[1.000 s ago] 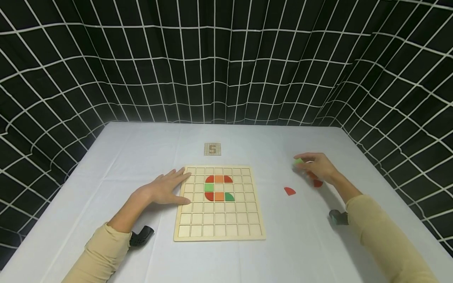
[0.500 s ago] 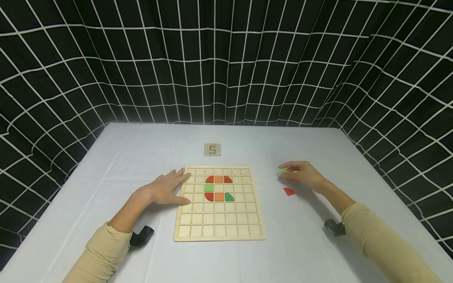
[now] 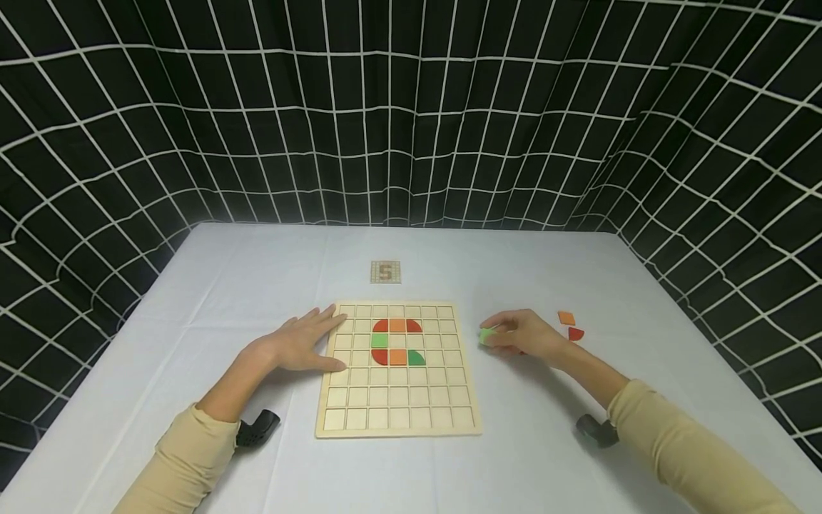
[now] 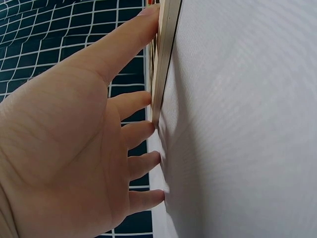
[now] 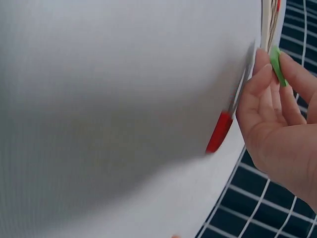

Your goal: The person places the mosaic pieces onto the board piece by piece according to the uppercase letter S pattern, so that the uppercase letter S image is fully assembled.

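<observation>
My right hand pinches a light green tile between thumb and fingertips, just right of the wooden grid board. The right wrist view shows that green tile edge-on. A red tile lies on the cloth below this hand, mostly hidden in the head view. My left hand lies with fingers spread, thumb and index fingertip over the board's left edge. Red quarter-round tiles, orange square tiles, a light green square tile and a dark green quarter-round tile sit in the board's cells.
Beyond the board lies a small card with an S on a grid. An orange square tile and a red quarter-round tile rest at the right on the white tablecloth. Dark gridded curtains surround the table.
My right hand has moved left toward the board with the light green tile. It uncovers the orange and red tiles at the right and now overlaps the nearer red one. The left hand stays put.
</observation>
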The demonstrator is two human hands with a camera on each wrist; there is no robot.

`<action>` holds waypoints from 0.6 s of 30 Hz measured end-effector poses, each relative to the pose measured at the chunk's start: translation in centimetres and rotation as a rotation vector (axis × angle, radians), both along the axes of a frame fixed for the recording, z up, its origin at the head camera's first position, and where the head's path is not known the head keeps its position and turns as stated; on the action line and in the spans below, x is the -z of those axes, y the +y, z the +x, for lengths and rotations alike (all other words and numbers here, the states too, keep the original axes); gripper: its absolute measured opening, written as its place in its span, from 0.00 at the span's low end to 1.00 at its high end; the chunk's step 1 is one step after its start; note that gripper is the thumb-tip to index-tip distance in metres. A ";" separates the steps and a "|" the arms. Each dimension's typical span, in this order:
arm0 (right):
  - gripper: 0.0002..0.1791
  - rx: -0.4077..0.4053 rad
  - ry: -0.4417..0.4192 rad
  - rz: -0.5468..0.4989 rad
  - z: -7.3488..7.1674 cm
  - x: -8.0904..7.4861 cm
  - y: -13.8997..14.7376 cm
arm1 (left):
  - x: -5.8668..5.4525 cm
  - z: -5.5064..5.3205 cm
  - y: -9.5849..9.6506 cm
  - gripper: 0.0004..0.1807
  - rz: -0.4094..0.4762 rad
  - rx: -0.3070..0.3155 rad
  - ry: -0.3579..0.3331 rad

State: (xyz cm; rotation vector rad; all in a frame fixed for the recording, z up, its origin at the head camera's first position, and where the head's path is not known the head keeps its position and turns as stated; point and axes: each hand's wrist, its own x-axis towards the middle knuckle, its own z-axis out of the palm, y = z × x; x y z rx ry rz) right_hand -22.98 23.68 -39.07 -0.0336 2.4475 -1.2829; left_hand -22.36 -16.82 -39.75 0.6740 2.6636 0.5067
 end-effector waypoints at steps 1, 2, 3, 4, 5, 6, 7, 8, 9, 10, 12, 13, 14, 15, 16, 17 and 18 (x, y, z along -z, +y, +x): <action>0.19 -0.002 -0.008 -0.023 0.2 0.0 -0.3 | 0.0 0.0 0.0 0.50 -0.001 -0.002 -0.001; 0.19 -0.006 -0.014 -0.042 0.3 0.0 -0.5 | 0.0 0.0 0.0 0.51 -0.001 -0.002 0.000; 0.19 -0.012 -0.019 -0.063 0.5 0.0 -0.8 | 0.0 0.0 0.0 0.51 -0.003 -0.002 0.000; 0.19 -0.020 -0.023 -0.078 0.7 -0.1 -1.1 | 0.0 0.0 0.0 0.51 -0.005 -0.004 -0.001; 0.19 -0.028 -0.028 -0.090 0.9 -0.1 -1.4 | 0.0 0.0 0.0 0.51 -0.006 -0.005 -0.001; 0.18 -0.036 -0.029 -0.092 1.0 -0.2 -1.7 | 0.0 0.0 0.1 0.51 -0.008 -0.006 -0.001; 0.18 -0.039 -0.031 -0.093 1.2 -0.2 -2.0 | 0.0 0.0 0.1 0.51 -0.009 -0.008 -0.001; 0.18 -0.040 -0.034 -0.093 1.4 -0.2 -2.3 | 0.0 0.0 0.1 0.51 -0.011 -0.009 0.001; 0.17 -0.040 -0.036 -0.089 1.5 -0.2 -2.7 | 0.0 0.0 0.1 0.51 -0.012 -0.012 -0.001; 0.17 -0.045 -0.037 -0.080 1.7 -0.2 -3.0 | 0.0 0.0 0.1 0.51 -0.013 -0.014 0.000; 0.17 -0.050 -0.043 -0.065 2.0 -0.1 -3.6 | 0.0 0.0 0.2 0.51 -0.016 -0.017 0.001; 0.16 -0.050 -0.047 -0.058 2.1 -0.2 -3.9 | 0.0 0.0 0.2 0.50 -0.017 -0.019 0.001; 0.16 -0.054 -0.051 -0.052 2.2 -0.2 -4.1 | 0.0 0.0 0.3 0.50 -0.018 -0.020 0.001; 0.16 -0.062 -0.055 -0.045 2.4 -0.2 -4.3 | 0.0 0.0 0.3 0.50 -0.018 -0.021 0.000; 0.16 -0.069 -0.061 -0.050 2.5 -0.2 -4.6 | 0.0 0.0 0.3 0.50 -0.021 -0.021 0.000; 0.17 -0.070 -0.070 -0.059 2.6 -0.3 -4.8 | 0.0 0.0 0.3 0.50 -0.022 -0.023 -0.001; 0.17 -0.066 -0.079 -0.068 2.8 -0.3 -5.0 | 0.0 0.0 0.4 0.50 -0.023 -0.023 -0.001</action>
